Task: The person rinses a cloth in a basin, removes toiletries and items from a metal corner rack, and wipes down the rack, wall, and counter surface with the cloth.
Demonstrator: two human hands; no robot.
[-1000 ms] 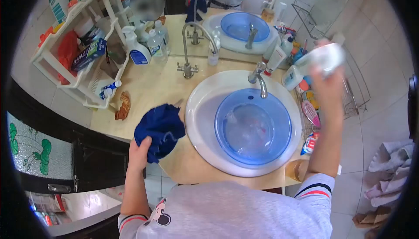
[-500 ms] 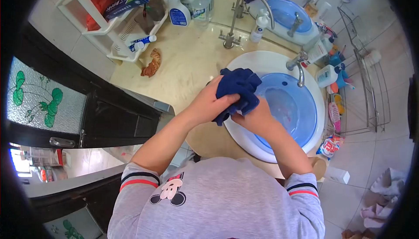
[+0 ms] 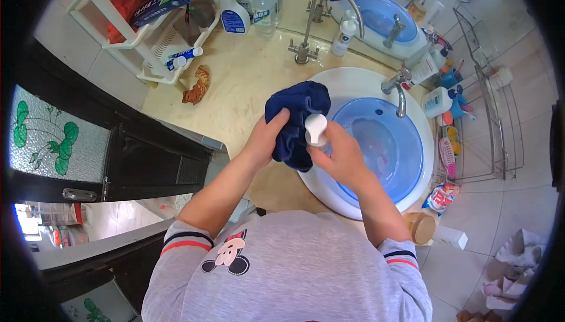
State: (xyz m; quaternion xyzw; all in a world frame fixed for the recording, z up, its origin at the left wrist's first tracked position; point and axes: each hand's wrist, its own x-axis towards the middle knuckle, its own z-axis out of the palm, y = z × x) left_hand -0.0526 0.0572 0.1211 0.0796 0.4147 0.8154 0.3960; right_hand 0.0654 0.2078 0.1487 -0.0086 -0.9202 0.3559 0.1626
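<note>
A dark blue cloth [image 3: 288, 139] is bunched in my left hand [image 3: 262, 140], its thumb pressed on the fabric. My right hand [image 3: 344, 156] is closed on a white bottle [image 3: 316, 129], whose cap points up against the cloth's right side. Both hands are over the left rim of the white sink [image 3: 335, 89]. Inside the sink is a blue basin [image 3: 412, 139] with water in it. Below the bottle's cap, most of its body is hidden.
A chrome faucet [image 3: 401, 95] and a tall curved tap [image 3: 303, 48] stand behind. Bottles and a white shelf [image 3: 141, 45] are at the back left. A wire rack [image 3: 500, 145] is on the right, and a brown jar [image 3: 422, 228] at the front right.
From the far right, my right hand has come over to the cloth with the white bottle. My left hand has carried the cloth to the sink's left rim. The view has shifted.
</note>
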